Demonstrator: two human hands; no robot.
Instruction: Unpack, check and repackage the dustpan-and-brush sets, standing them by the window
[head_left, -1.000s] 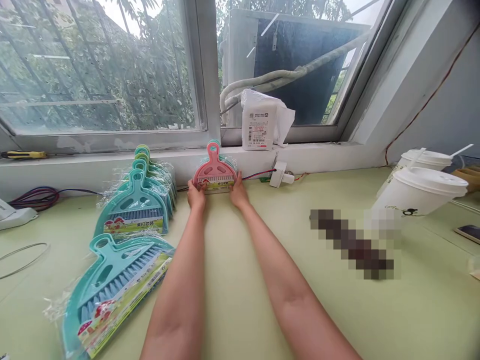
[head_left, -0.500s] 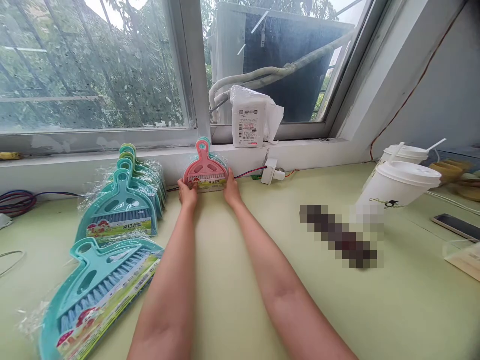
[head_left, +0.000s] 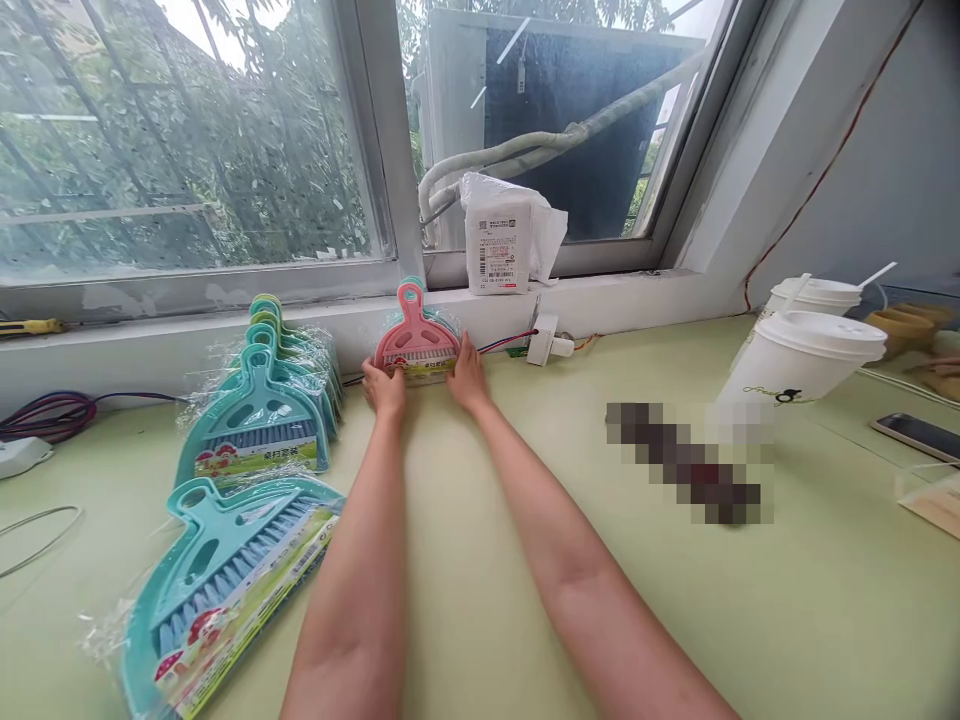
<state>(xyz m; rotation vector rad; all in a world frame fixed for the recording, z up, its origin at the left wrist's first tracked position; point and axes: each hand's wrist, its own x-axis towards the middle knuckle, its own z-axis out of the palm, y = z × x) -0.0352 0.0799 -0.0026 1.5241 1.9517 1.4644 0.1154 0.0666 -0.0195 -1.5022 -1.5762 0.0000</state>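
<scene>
A pink dustpan and brush set [head_left: 415,335] in clear wrap stands upright against the sill wall, with a teal edge showing behind it. My left hand [head_left: 386,387] is closed on its lower left edge, the thumb in front by the label. At the opposite edge my right hand [head_left: 468,375] grips it, fingers pointing up along the side. To the left, several wrapped teal and green dustpan sets [head_left: 259,410] stand in a leaning row. In front of that row, another teal dustpan set [head_left: 232,590] lies tilted on the pale green table [head_left: 480,560].
A white wrapped packet [head_left: 499,245] rests on the windowsill. Below it is a white plug-like fitting [head_left: 541,340] with wires. Lidded paper cups [head_left: 810,355] and a phone [head_left: 919,437] are at the right. Coiled cable [head_left: 52,415] lies at the left, beside a yellow-handled tool [head_left: 30,327].
The view has shifted slightly, so most things on the table sit a little further right. Both hands remain on the pink set, with the right fingers now reaching higher along its edge.
</scene>
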